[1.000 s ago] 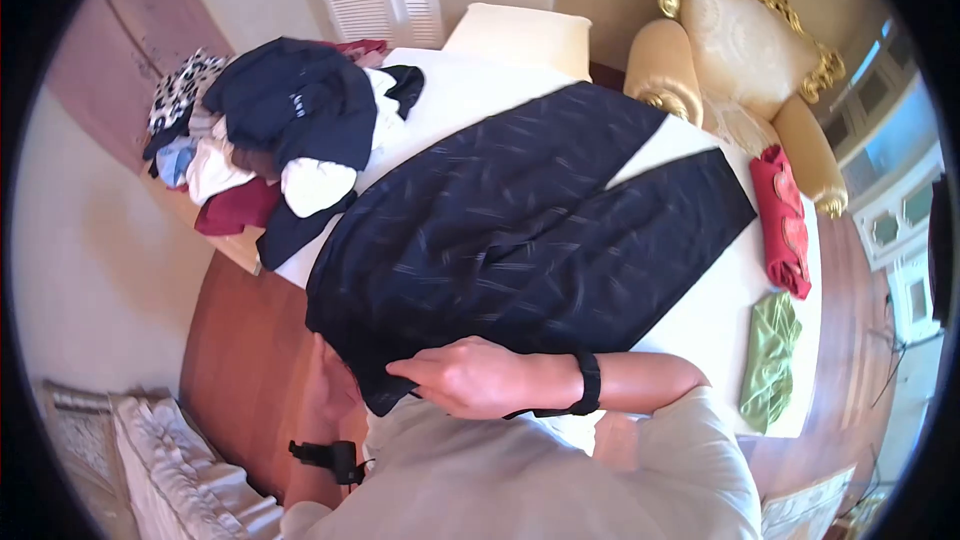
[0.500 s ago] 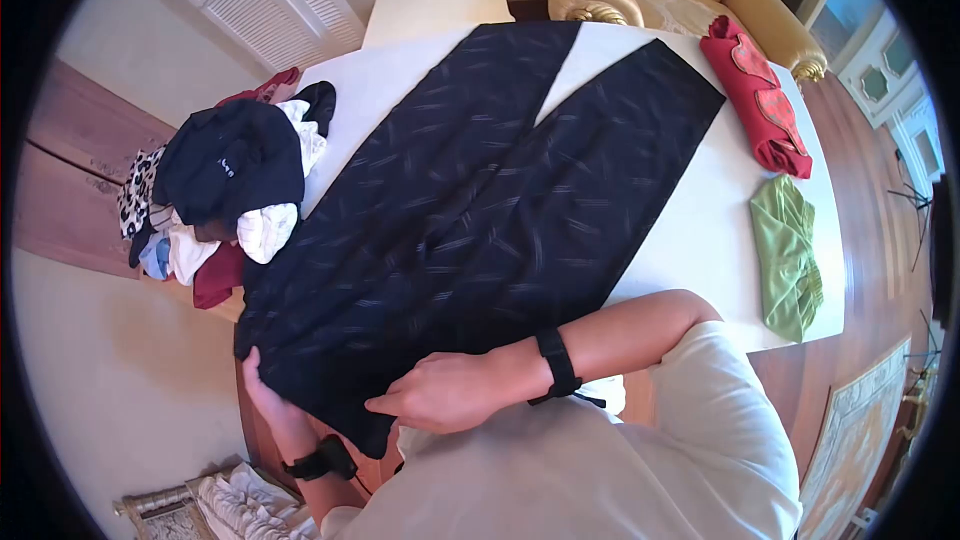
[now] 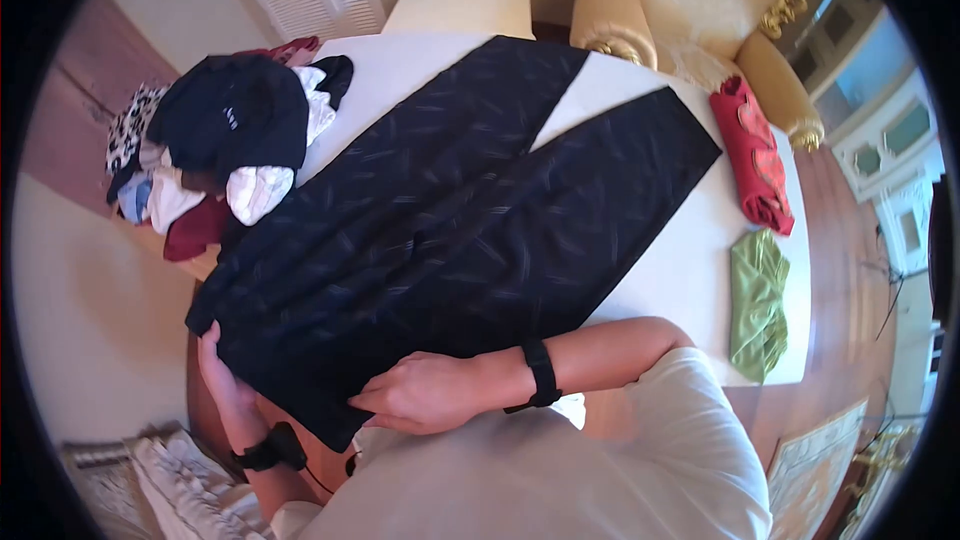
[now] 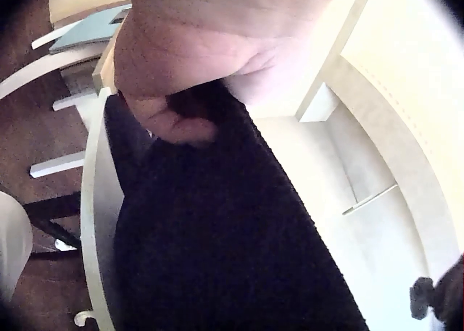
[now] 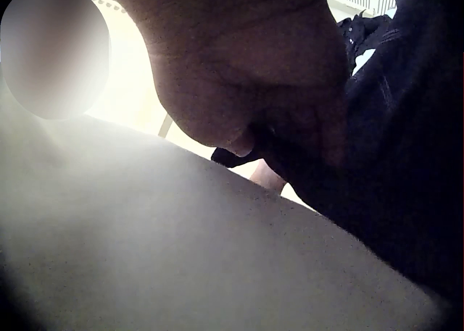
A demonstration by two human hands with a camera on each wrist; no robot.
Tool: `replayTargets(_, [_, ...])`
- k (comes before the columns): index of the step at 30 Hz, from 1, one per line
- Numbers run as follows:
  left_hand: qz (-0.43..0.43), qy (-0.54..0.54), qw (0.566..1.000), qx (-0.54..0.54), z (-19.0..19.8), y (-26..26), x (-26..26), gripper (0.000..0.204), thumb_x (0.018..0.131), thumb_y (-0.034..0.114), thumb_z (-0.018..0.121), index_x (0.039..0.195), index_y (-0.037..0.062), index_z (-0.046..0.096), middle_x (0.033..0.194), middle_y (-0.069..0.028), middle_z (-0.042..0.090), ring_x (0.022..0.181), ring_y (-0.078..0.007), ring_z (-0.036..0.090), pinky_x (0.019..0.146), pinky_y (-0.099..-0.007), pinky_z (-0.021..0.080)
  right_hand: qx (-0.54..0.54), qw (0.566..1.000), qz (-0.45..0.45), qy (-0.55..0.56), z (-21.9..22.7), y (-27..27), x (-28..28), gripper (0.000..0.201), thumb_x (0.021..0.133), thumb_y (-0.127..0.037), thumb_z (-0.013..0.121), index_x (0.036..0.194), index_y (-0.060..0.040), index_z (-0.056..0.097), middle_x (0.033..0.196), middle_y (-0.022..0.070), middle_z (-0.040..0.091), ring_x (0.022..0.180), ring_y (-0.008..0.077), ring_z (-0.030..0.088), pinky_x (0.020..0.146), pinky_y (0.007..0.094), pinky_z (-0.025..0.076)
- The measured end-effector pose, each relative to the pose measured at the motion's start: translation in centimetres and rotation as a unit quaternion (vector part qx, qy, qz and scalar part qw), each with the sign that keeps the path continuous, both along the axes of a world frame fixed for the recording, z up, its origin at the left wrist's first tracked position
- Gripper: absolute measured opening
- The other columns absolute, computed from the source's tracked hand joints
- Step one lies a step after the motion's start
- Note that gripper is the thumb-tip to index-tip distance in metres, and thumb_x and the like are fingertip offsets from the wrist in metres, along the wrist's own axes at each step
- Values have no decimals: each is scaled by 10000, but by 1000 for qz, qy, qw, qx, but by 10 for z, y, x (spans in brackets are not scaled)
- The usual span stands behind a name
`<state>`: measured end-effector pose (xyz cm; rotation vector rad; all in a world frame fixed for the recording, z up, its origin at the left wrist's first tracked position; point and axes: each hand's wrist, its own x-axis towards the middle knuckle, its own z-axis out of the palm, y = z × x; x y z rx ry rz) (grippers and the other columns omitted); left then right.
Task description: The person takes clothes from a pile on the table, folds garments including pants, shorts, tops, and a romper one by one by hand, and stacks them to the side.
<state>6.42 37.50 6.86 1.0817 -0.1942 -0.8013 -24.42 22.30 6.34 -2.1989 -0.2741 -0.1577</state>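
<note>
A pair of black trousers (image 3: 450,210) with fine pale streaks lies on the white table, legs pointing to the far right and waist end towards the person. At the left side of the waist end, my left hand (image 3: 228,385) grips the edge, thumb on top of the cloth. In the left wrist view that thumb (image 4: 185,130) curls over the black fabric. My right hand (image 3: 425,392) pinches the near corner of the waist end, close in front of the body. The right wrist view shows the right palm (image 5: 246,63) against the dark cloth, fingertips mostly hidden.
A heap of mixed clothes (image 3: 230,120) stands at the table's left end. On the right side of the white table (image 3: 660,290) lie a rolled red garment (image 3: 752,155) and a folded green garment (image 3: 758,305). A gilt armchair (image 3: 700,20) stands beyond.
My left hand has moved left, away from my right hand, and the waist end is spread wider between them. The right hand keeps its hold at the near corner. The head view has swung about.
</note>
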Motion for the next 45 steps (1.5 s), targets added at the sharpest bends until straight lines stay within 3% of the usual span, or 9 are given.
replayTargets(3, [20,-60,998,-5,7,1,-5,497,986,238,597,1427,18,529,1376,-157,609,1235,-305,614,1059,-449,504,1,1000,14,-3,3,3,3,407,1021,-248,565,1257,80,618,1073,216,700,974,385,699,812,460,583])
replayTargets(5, [29,-82,996,0,9,5,1,471,986,225,594,1406,19,543,1344,-148,624,1199,-293,633,1036,-434,521,31,997,-24,-68,6,10,11,293,999,-235,587,1052,45,658,921,212,702,903,402,698,787,486,570])
replayTargets(14, [46,6,999,3,4,34,42,457,981,235,595,1367,-7,559,1305,-155,655,1163,-294,658,1027,-419,525,-15,999,31,-4,17,31,53,374,1019,-251,580,1207,70,624,1033,201,694,953,384,695,801,466,577])
replayTargets(21, [56,-61,996,-8,5,31,40,428,1006,219,586,1365,-13,558,1305,-149,658,1162,-285,661,1029,-414,522,11,999,15,49,22,15,48,389,1018,-252,573,1244,59,623,1009,213,696,945,390,693,800,476,571])
replayTargets(29, [3,-22,999,-24,9,17,38,444,1033,240,567,1396,-14,540,1380,-153,622,1249,-283,618,1089,-418,482,-17,999,22,46,12,14,47,286,1005,-243,572,990,29,659,882,200,694,882,405,694,773,501,566])
replayTargets(36, [-19,-18,999,-23,13,6,38,467,1037,263,572,1401,-27,535,1387,-154,619,1257,-284,615,1090,-425,483,-36,998,18,42,15,6,47,271,987,-229,576,928,22,660,865,197,694,877,407,694,773,503,567])
replayTargets(40, [-2,-57,997,60,-19,11,44,453,1036,251,593,1413,8,530,1366,-128,632,1224,-239,634,1041,-389,514,-34,998,2,54,6,6,52,275,993,-228,569,926,22,661,867,200,700,863,406,696,768,501,568])
replayTargets(42, [26,-148,980,129,-35,13,29,481,1026,205,615,1458,35,487,1333,-100,642,1144,-206,666,997,-366,531,-35,998,-2,56,5,7,53,285,1001,-235,565,927,23,660,868,201,701,855,407,697,764,499,569])
replayTargets(45, [19,-139,976,164,-39,21,14,510,1017,159,631,1485,62,454,1319,-80,635,1129,-197,661,984,-342,521,-30,997,-4,74,5,8,52,302,1019,-246,554,922,21,655,861,198,695,844,413,693,752,504,564])
